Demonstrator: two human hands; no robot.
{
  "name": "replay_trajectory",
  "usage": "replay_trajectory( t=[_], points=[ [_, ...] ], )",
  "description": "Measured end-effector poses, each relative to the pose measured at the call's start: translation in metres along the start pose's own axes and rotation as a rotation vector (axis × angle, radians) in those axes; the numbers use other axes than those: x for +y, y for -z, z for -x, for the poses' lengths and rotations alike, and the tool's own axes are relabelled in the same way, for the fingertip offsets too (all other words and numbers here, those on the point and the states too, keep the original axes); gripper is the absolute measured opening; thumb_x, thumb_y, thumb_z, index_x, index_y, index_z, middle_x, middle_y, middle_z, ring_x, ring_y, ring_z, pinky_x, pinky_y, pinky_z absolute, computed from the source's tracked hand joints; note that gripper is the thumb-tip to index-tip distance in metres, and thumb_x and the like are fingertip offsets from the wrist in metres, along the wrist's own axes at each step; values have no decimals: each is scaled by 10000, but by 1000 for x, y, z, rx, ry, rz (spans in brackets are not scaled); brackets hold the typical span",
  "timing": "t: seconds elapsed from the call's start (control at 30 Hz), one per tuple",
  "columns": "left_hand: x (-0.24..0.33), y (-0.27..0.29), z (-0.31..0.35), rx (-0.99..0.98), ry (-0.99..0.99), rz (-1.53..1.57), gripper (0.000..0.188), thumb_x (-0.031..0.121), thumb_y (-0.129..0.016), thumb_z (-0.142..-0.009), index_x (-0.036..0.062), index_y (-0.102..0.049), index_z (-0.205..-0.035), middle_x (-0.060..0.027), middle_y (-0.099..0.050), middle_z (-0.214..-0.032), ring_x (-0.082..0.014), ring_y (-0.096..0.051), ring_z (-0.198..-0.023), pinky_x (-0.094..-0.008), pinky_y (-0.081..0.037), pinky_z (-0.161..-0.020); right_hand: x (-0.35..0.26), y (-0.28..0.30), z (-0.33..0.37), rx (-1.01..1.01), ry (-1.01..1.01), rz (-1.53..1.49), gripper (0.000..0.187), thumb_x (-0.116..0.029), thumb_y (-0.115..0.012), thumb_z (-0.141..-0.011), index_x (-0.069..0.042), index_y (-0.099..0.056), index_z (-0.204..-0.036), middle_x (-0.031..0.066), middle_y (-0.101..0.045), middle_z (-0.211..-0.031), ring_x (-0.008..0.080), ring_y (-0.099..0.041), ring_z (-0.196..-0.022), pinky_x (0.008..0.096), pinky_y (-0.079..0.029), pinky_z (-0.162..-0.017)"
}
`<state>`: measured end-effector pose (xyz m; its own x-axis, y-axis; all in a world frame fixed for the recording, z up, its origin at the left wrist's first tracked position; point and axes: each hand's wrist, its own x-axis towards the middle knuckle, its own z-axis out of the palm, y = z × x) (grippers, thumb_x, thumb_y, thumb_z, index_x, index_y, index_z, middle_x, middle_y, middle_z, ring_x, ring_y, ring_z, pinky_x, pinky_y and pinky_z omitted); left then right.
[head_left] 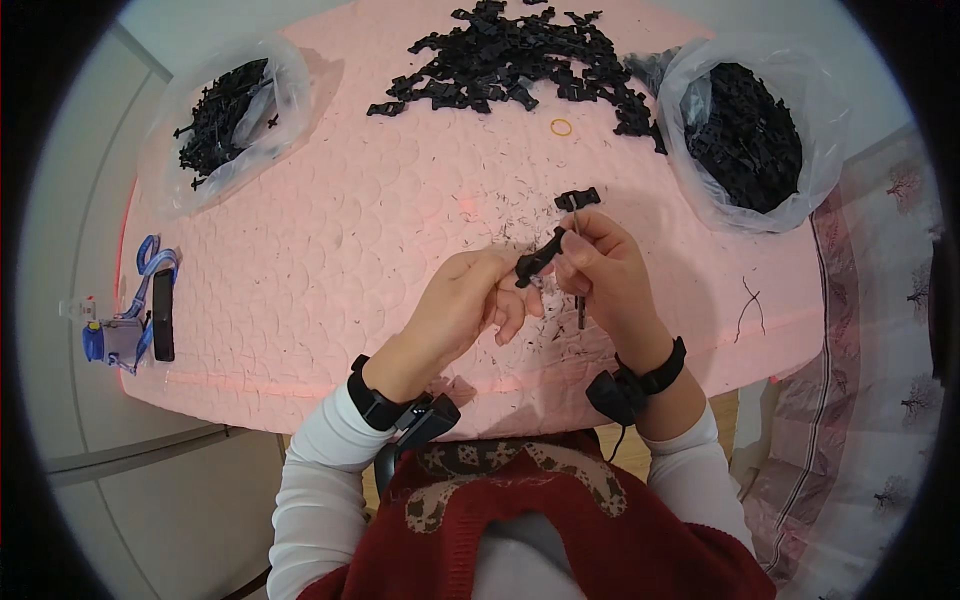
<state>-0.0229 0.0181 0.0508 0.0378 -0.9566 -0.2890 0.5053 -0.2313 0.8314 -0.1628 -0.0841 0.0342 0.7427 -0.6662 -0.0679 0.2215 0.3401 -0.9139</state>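
Observation:
Between my hands, over the middle of the pink cover, is a small black plastic buckle (538, 260), tilted up to the right. My left hand (478, 285) pinches its lower end, the other fingers curled beneath. The fingers of my right hand (605, 265) meet its upper end and also grip a thin metal tool (581, 312), which sticks out below and above the hand. The tool's exact kind is unclear. Just beyond my right fingertips lies another black buckle (588, 196). Black trimmings are scattered under and around both hands.
A heap of black buckles (510, 60) lies at the far side. Plastic bags of black parts stand at the left (290, 95) and right (825, 140). A yellow rubber band (561, 127), black twisted strands (750, 308), a phone (163, 315) and a blue lanyard (160, 260) lie on the pink cover (270, 250).

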Motion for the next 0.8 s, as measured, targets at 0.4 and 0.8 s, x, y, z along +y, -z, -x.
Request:
replay_trajectory(
  t=[0.4, 0.8],
  points=[
    [-13, 7, -7, 64, -210, -108, 235, 219, -453, -911, 24, -550, -822, -20, -508, -616, -74, -447, -486, -174, -343, -445, 3, 9, -2, -112, -26, -344, 70, -129, -470, -890, -75, -498, -924, -20, -429, -560, 54, -320, -431, 208, -279, -429],
    [-13, 6, -8, 63, -137, -46, 205, 188, -455, -906, 19, -551, -840, 6, -522, -640, -55, -450, -538, -187, -342, -500, 1, -2, 2, 159, 49, -2, 118, -156, -534, -859, -61, -500, -797, -22, -429, -519, 50, -335, -399, 187, -273, -396]
  ],
)
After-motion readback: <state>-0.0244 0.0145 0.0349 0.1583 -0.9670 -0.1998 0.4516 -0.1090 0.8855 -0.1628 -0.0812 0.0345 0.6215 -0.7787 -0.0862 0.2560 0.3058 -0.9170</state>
